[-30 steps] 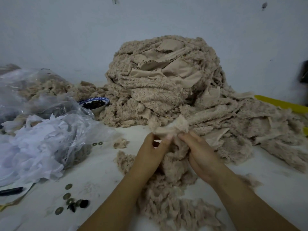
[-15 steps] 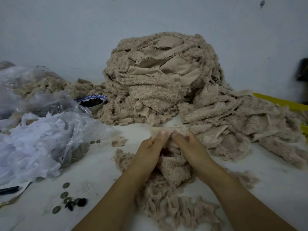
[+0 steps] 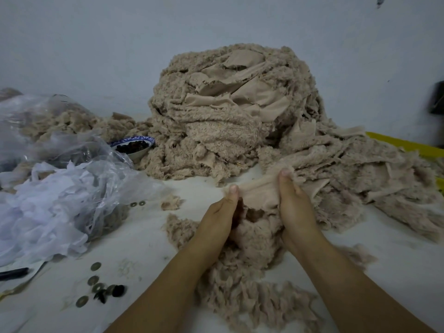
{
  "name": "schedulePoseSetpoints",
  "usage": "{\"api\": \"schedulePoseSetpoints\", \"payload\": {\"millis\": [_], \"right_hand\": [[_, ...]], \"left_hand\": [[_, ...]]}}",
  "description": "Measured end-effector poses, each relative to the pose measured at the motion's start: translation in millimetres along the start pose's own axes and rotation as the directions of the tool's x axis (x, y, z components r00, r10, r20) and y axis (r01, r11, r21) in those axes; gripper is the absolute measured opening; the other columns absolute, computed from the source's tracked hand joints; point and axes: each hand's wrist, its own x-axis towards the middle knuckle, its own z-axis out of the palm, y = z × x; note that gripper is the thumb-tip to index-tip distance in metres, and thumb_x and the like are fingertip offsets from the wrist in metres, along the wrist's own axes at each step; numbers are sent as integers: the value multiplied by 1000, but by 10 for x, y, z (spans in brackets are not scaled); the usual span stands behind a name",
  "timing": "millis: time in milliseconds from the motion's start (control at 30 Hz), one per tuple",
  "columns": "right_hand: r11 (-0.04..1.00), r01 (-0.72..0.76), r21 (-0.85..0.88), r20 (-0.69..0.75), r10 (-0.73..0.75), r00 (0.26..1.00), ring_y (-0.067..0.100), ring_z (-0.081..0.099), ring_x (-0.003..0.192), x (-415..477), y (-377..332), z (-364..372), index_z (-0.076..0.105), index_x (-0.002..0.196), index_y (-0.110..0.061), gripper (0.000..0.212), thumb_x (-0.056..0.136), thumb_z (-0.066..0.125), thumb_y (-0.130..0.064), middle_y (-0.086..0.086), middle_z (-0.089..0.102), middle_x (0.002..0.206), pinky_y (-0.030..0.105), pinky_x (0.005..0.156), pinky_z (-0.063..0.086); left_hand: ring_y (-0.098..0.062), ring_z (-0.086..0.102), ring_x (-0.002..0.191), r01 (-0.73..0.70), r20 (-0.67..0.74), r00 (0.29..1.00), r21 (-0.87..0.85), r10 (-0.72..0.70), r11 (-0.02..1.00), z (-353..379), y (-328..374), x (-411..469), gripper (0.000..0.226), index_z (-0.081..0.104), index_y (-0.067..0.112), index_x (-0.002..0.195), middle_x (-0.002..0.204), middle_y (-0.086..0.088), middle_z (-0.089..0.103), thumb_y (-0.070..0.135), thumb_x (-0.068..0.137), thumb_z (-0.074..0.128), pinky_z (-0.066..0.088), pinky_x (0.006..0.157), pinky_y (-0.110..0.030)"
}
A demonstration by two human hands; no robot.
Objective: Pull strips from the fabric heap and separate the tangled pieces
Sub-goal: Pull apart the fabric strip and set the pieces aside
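Right hand (image 3: 296,209) has stretched strip (image 3: 259,191) from left hand (image 3: 219,218)

Left hand (image 3: 216,216) and right hand (image 3: 295,207) pinch strip (image 3: 260,191), thumbs raised.

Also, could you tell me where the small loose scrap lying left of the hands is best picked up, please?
Pinch the small scrap at its fluffy middle, coming straight down from above. It lies low and alone on the white table, apart from the plastic bag and the near fabric pile, so nothing blocks a top approach; its ragged edges probably offer little hold.
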Motion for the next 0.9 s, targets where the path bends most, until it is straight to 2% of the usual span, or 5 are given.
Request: {"api": "schedulePoseSetpoints", "payload": {"millis": [167,300,500,633,900], "right_hand": [[999,16,28,56,-18,998,22,75,88,-5,-5,5,70,101,-12,41,102,45,-44,8,78,91,30,70,60],[995,-36,92,18,34,999,25,74,94,1,-28,11,66,120,-9,45,101,47,-45,10,76,103,38,80,61],[989,-88,118,216,61,974,25,71,106,-24,-35,1,61,128,-11,40,102,49,-39,12,73,116,41,93,57],[997,-69,38,380,49,924,23,72,105,-28,36,-19,70,117,-10,35,96,59,-37,11,74,112,28,83,59],[998,-60,-18,405,62,912,16,63,120,-9,119,18,70,121,-27,55,83,58,-65,-1,71,124,46,111,40]], "left_hand": [[12,63,80,-72,8,997,38,71,997,36,38,28,52,69,17,82,76,26,70,68,78,60,43,69,-4],[2,55,63,-101,-27,994,46,102,994,-12,-3,71,41,72,30,71,65,16,61,51,99,51,43,61,-10],[-11,68,109,102,23,995,-203,-100,974,-12,-6,78,72,76,30,110,111,4,75,87,73,51,47,103,-37],[-25,71,106,38,-36,998,-279,-50,960,-74,-2,101,62,78,18,104,106,-10,77,73,81,62,54,95,-39],[-14,72,77,57,2,995,-836,-102,546,-252,45,181,23,81,15,91,98,-5,76,28,89,62,57,58,-22]]}}
